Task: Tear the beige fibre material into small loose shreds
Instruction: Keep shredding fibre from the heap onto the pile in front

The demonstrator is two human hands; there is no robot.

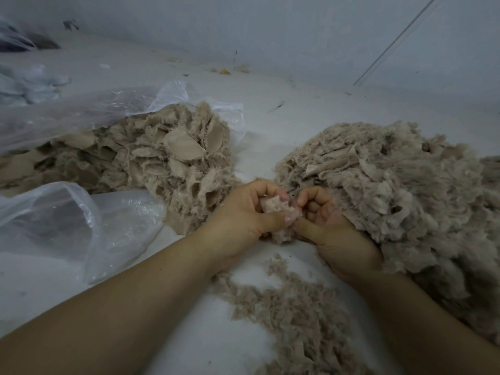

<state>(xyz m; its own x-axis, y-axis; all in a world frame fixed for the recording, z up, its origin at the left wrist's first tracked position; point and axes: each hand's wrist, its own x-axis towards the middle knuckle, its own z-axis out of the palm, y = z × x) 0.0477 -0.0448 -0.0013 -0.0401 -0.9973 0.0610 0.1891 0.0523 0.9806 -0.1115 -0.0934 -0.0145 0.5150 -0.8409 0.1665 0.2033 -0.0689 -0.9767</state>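
Standing by the white floor (67, 280) watching this, the clump (278, 209) being worked is the thing to look at: a small pale wad of the beige fibre, held dead centre between both hands. The left hand (240, 215) has it pinched, thumb on the near side and curled fingers over the top. The right hand (324, 220) is curled in against it too, thumb touching the wad, though I honestly can't tell how much fibre those fingers actually have.

Left of the clump sits the untorn pile (151, 155), flat leafy flakes spilling out of a clear plastic bag (89, 115). Right of it, touching the right hand, is the fluffy shredded heap (392, 185). Nearer than the clump, loose shreds (292, 307) trail across the floor between the forearms.

If it were me: keep both pinches close together near the edge of the wad and pull sideways in short tugs, taking little tufts each time. Big grabs probably just stretch it into long strings rather than fine fluff. Then drop each bit onto the heap on the right so it doesn't mix back in.
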